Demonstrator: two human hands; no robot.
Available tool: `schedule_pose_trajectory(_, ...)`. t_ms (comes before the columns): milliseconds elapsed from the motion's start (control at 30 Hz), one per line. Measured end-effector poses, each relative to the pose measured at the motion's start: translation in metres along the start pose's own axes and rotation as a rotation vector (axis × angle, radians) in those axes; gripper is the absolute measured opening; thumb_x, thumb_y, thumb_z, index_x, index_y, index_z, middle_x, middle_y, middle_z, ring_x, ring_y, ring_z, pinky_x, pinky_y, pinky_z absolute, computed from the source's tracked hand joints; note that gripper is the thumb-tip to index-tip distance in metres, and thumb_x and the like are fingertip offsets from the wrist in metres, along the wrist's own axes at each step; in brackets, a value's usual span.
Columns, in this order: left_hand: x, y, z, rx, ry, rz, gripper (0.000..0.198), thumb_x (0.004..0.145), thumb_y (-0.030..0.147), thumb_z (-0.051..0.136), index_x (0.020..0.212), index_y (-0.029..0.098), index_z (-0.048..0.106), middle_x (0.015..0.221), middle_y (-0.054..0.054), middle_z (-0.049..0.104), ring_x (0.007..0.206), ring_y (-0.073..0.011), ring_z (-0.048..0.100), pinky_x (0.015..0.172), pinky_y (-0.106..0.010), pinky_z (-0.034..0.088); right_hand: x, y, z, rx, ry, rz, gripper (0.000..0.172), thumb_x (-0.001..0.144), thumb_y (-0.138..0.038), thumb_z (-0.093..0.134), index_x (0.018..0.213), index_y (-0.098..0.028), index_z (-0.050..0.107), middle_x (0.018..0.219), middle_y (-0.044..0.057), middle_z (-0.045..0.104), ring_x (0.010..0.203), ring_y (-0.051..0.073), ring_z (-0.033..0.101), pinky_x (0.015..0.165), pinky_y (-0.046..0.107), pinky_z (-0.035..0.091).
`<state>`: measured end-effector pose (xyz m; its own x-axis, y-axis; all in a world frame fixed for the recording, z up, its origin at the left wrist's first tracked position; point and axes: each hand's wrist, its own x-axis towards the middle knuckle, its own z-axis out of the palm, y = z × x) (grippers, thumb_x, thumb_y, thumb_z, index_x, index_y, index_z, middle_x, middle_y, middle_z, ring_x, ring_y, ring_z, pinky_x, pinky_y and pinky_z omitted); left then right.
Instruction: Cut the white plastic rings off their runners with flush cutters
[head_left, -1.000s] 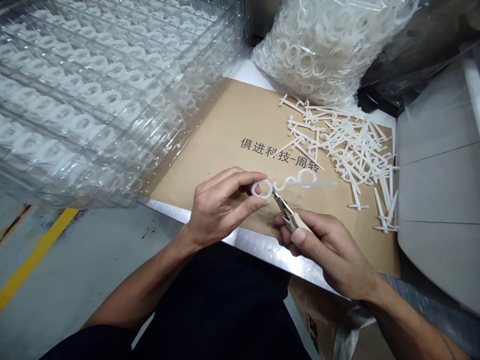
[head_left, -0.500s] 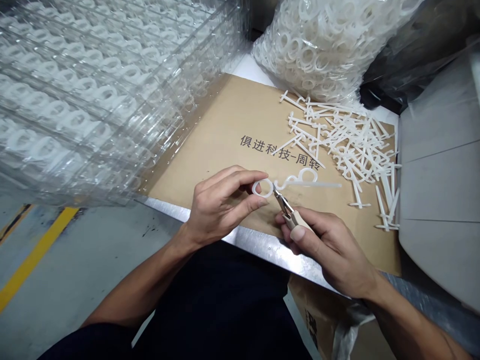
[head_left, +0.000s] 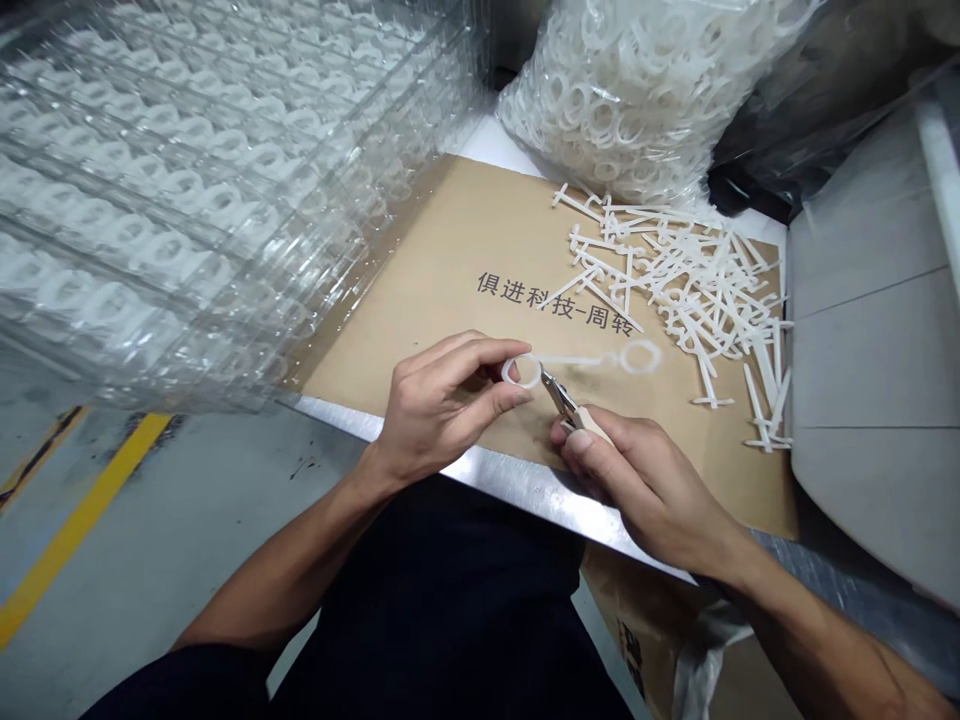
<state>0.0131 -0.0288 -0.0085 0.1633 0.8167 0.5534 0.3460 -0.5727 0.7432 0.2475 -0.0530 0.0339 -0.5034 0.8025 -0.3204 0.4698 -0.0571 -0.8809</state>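
Note:
Between the thumb and fingers of my left hand is a white translucent plastic ring, held upright over the cardboard. My right hand is closed around the pale handles of a pair of nippers, whose metal jaw tips reach the ring's right edge. Just right of the ring, a blurred white plastic piece with a stem and another ring shows above the cardboard. I cannot tell whether it lies on the sheet or is in the air.
A brown cardboard sheet with printed characters covers the metal-edged table. Cut white runners are heaped on its right side. A clear bag of white rings stands behind. Clear trays of rings are stacked at left; a grey panel stands right.
The stem and other ring, earlier by the nipper tips, have turned and shifted, with that ring now farther right. Both hands stay nearly in place, still holding the ring and nippers.

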Motion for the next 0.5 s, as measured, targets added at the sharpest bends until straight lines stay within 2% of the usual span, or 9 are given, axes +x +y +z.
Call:
schedule_pose_trajectory(167,0.001,-0.001,-0.005,-0.039,0.058,-0.123,0.026,0.092,0.024,0.078,0.117,0.019,0.075,0.092,-0.005,0.072,0.084,-0.0157,0.069,0.077,-0.029,0.057,0.006,0.006,-0.001,0.149,-0.025,-0.011,0.045,0.111,-0.052,0.044,0.079,-0.021,0.051,0.070,-0.002,0.049,0.062,0.014,0.044,0.057,0.029,0.038)
schedule_pose_trajectory(300,0.024,0.009,-0.011,0.007,0.075,-0.056,0.028,0.093,0.025,0.075,0.121,0.019,0.075,0.093,-0.005,0.072,0.086,-0.0164,0.068,0.081,-0.032,0.056,0.009,0.005,-0.003,0.194,-0.068,-0.071,0.045,0.109,-0.049,0.047,0.074,-0.021,0.049,0.064,-0.003,0.050,0.058,0.014,0.045,0.056,0.028,0.039)
schedule_pose_trajectory(400,0.077,0.011,-0.008,0.061,0.161,0.047,0.029,0.094,0.030,0.075,0.122,0.021,0.076,0.101,-0.007,0.075,0.089,-0.0161,0.070,0.083,-0.032,0.059,0.010,0.005,-0.004,0.184,-0.078,-0.110,0.044,0.109,-0.049,0.048,0.075,-0.021,0.048,0.065,-0.003,0.050,0.058,0.014,0.047,0.055,0.027,0.038)
schedule_pose_trajectory(500,0.171,-0.005,0.005,0.099,0.242,0.188,0.035,0.095,0.039,0.074,0.124,0.019,0.074,0.104,-0.005,0.076,0.093,-0.0185,0.074,0.083,-0.035,0.062,0.009,0.007,-0.004,0.145,-0.074,-0.120,0.043,0.108,-0.050,0.048,0.076,-0.022,0.047,0.066,-0.003,0.051,0.059,0.013,0.049,0.055,0.027,0.037)
